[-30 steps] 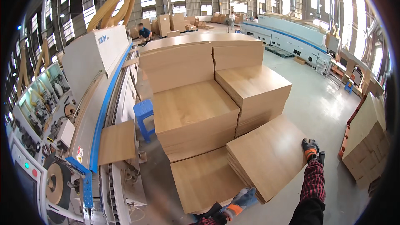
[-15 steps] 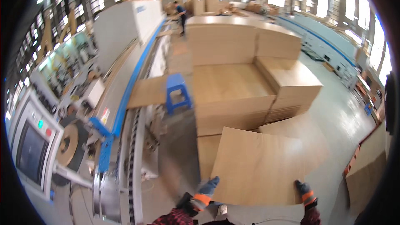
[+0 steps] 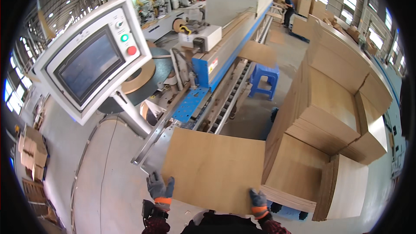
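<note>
A flat rectangular wood board (image 3: pixel 214 169) is held level in front of me, its far edge reaching the metal infeed end of the machine. My left hand (image 3: pixel 159 187), in a grey glove with an orange cuff, is closed on the board's near left edge, thumb beside the top face. At the near right corner, my right hand (image 3: pixel 258 200) grips the board in a matching glove; its fingers under the board are hidden. Just beyond the board lie the machine's blue perforated plate (image 3: pixel 190 105) and its chain conveyor track (image 3: pixel 225 112).
A control panel (image 3: pixel 91 60) on an arm stands at the left. To the right rise stepped stacks of boards (image 3: pixel 323 121). A blue stool (image 3: pixel 265 82) sits beside the conveyor under another board (image 3: pixel 258 53). A person (image 3: pixel 287 9) stands far off. A cable crosses the left floor.
My view has swung left from the stacks toward the machine. Both hands have carried the board from beside the stacks to the conveyor's near end, still holding it.
</note>
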Tool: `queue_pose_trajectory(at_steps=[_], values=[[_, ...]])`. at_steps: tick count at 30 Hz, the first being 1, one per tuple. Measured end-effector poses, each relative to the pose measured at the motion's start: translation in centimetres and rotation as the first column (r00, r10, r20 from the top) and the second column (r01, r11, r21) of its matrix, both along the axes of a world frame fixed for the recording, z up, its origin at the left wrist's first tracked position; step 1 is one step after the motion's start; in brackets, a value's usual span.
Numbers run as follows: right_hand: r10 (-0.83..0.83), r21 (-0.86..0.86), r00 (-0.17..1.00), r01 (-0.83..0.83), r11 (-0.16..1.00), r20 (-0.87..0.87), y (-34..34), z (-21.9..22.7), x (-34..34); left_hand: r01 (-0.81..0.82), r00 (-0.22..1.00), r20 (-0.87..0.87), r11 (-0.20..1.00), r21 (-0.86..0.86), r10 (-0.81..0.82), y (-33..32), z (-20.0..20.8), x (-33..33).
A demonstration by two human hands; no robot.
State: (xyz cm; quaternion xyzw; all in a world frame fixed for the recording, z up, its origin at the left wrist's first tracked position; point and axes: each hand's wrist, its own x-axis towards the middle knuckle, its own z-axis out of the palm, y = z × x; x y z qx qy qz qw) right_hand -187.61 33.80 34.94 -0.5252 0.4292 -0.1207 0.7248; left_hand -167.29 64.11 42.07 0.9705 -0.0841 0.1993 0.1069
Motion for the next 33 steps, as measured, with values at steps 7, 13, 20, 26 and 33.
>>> queue_pose_trajectory(at_steps=[7,13,20,26,33], values=[[-0.076,-0.395,0.972,-0.018,0.918,-0.221,7.8,-0.5,9.1,0.422,0.866,-0.194,0.882,-0.21,-0.461,-4.1,-1.1,-1.0],[-0.098,-0.078,0.987,0.108,0.991,0.124,0.9,-1.6,14.5,0.513,0.811,-0.151,0.811,-0.28,-0.565,-8.8,-2.7,4.3],[-0.207,-0.249,0.978,0.192,0.949,-0.037,-6.7,-4.4,20.2,0.499,0.831,-0.109,0.818,-0.288,-0.545,-15.3,-3.0,8.1],[-0.23,-0.624,0.951,0.051,0.779,-0.209,-11.9,-3.4,24.6,0.357,0.736,-0.19,0.61,-0.707,-0.65,-20.0,-3.0,2.1],[-0.392,-0.688,0.914,0.351,0.635,0.105,-8.8,7.5,3.9,0.266,0.63,-0.37,0.638,-0.722,-0.682,-26.0,-4.9,-5.1]])
